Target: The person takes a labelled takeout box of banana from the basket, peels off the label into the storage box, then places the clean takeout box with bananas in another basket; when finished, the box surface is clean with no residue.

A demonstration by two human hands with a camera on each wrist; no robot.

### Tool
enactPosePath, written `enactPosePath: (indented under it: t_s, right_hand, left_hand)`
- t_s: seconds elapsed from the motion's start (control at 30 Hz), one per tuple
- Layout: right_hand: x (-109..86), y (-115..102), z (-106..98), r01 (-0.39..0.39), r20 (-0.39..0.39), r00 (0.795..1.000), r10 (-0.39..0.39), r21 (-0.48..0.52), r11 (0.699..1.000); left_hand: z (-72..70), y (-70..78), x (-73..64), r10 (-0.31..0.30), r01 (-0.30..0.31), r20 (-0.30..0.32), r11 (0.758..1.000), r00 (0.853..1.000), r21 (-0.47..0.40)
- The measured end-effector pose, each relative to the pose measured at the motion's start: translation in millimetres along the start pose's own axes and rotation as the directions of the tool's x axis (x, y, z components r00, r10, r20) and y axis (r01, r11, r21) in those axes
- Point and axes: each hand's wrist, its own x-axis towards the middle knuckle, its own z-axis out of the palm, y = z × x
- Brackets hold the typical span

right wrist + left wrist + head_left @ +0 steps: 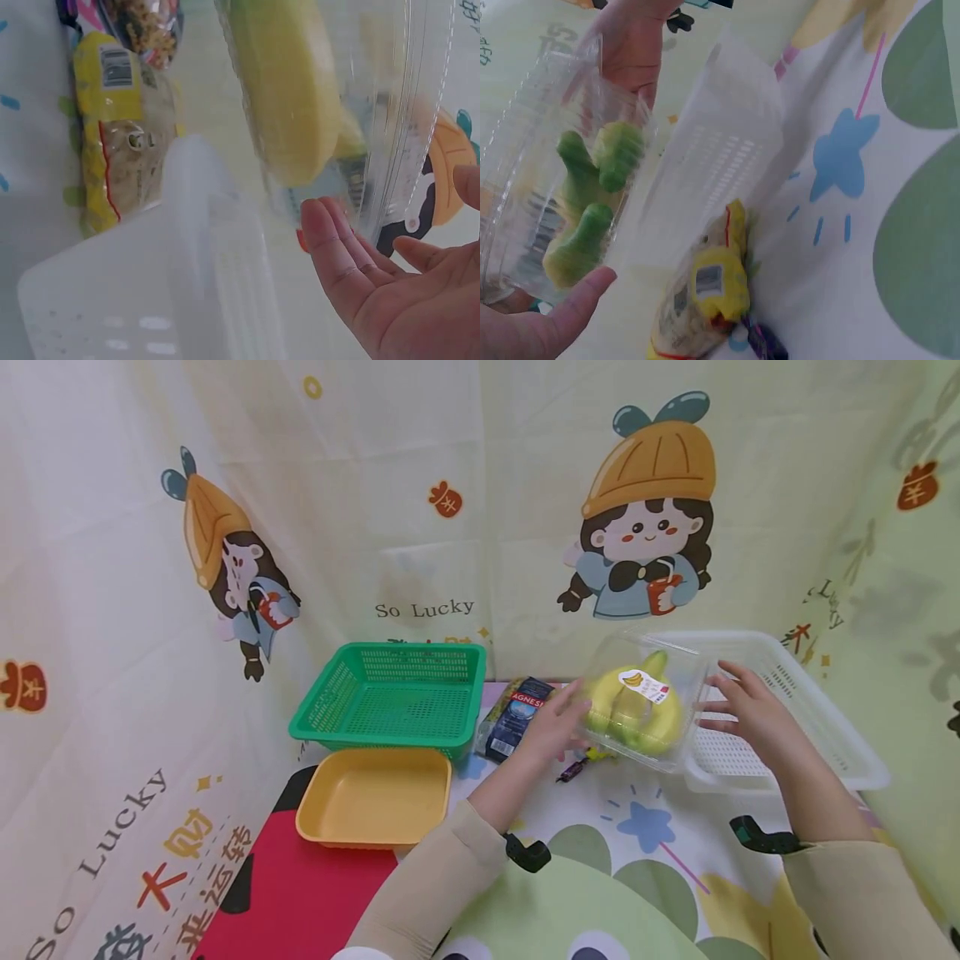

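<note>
A clear plastic box holds yellow-green bananas and carries a white label. It is up off the table, tilted, partly in front of a white basket. My left hand grips its left side; the thumb shows along the box in the left wrist view, while the other fingers are mostly hidden. At the opposite side is my right hand, fingers spread and fairly straight, tips at or close to the plastic. Whether they touch, I cannot tell.
Beneath the box lie a yellow-ended food bag and a small dark purple wrapped item. A dark blue AGNESI packet is beside my left hand. Further left stand a green basket and a yellow tray. Printed curtains surround the table.
</note>
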Motion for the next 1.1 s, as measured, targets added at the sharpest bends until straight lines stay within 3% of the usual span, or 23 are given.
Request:
enactPosePath:
  t_s: [0.13,0.33,0.5,0.63,0.87,1.0,1.1]
  right_hand:
    - [11.7,-6,-1,-0.001,0.039,0.999,0.003,-0.032,0.999]
    - [25.4,-14,2,0.008,0.121,0.993,0.005,-0.110,0.994]
    - [35.9,-17,4,0.012,0.211,0.977,0.012,-0.113,0.994]
    - [46.5,-18,6,0.034,0.297,0.955,-0.007,-0.084,0.996]
    - [56.5,-18,13,0.068,0.450,0.890,-0.077,0.037,0.997]
    - [58.0,-18,22,0.055,0.491,0.866,-0.093,0.091,0.994]
    - [58.8,-17,28,0.034,0.496,0.864,-0.089,0.119,0.992]
  left_hand:
    - [-17.8,-4.6,-2.7,0.032,-0.031,0.058,0.999,0.998,-0.015]
    - [-42.2,-6.6,-9.2,0.015,-0.014,0.084,1.000,0.996,-0.013]
    - [-56.1,-5.2,-15.0,0.008,-0.008,0.131,1.000,0.991,0.001]
    - [-65.3,-4.3,-19.3,0.016,-0.014,0.165,1.000,0.986,-0.010]
    - [-77.7,-5.4,-24.1,0.027,-0.016,0.233,0.999,0.972,-0.048]
    - [-83.7,-6.5,-25.8,0.024,-0.012,0.240,0.999,0.970,-0.051]
    - [-87.1,-6.6,-27.4,0.027,-0.016,0.245,0.999,0.969,-0.048]
